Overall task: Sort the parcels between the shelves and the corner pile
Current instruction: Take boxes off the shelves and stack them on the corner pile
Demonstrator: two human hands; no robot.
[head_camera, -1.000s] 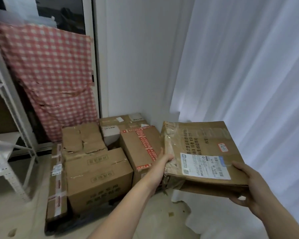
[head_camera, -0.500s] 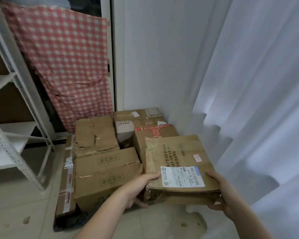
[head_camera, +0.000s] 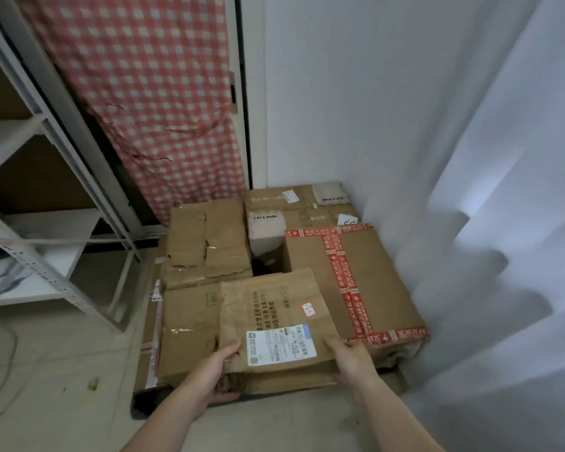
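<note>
Two hands grasp one flat brown cardboard parcel (head_camera: 268, 305). The left hand (head_camera: 214, 370) has its thumb on top and fingers curled under the near left corner. The right hand (head_camera: 353, 355) grips the near right edge the same way.

Change: a second ago the parcel was held up off to the right, by the white curtain (head_camera: 503, 223). It has since come down and leftward, and now lies over the front of the corner pile. It overlaps the plain brown front carton (head_camera: 186, 324) and the brown carton bound in red printed tape (head_camera: 366, 272). Judged: this parcel is going to the pile, not to the white metal shelves (head_camera: 56, 197). Only the release remains, and full contact with the cartons cannot be confirmed.

Writing:
- White shipping label (head_camera: 281, 347) on the parcel: square code and barcode, print too small to read.
- Pink sticker (head_camera: 308, 309): handwritten, seemingly "4-1".
- White-sided carton (head_camera: 265, 233): "TP-LINK".
- Rear brown carton (head_camera: 307, 197): the same brand, inverted.
- Red tape: white characters, illegible.
</note>
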